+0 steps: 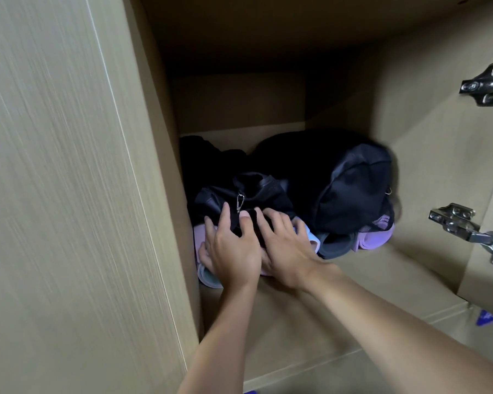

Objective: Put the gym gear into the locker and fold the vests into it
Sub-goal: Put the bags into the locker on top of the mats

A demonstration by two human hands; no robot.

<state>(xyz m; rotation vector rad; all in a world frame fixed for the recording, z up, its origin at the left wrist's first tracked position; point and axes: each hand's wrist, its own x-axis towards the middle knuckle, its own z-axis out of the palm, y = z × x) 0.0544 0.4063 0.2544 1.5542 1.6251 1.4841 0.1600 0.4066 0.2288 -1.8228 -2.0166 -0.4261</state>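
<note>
Inside the wooden locker (339, 302) a black gym bag (353, 183) lies at the back right. Its strap with a metal clip (240, 201) trails to the left over dark fabric. My left hand (231, 251) lies spread on that dark fabric and on a pale purple roll with a teal end (208, 275) beneath it. My right hand (288, 251) rests beside it, fingers stretched flat on the same black fabric. A grey roll (336, 247) and a purple roll (377, 237) stick out under the bag. More black cloth (199, 157) sits at the back left.
The locker's left side panel (69, 194) stands close to my left arm. Two metal hinges (487, 83) (467, 227) jut from the right wall. A small blue object (485, 319) shows past the locker's front right edge. Bare locker floor lies in front of the pile.
</note>
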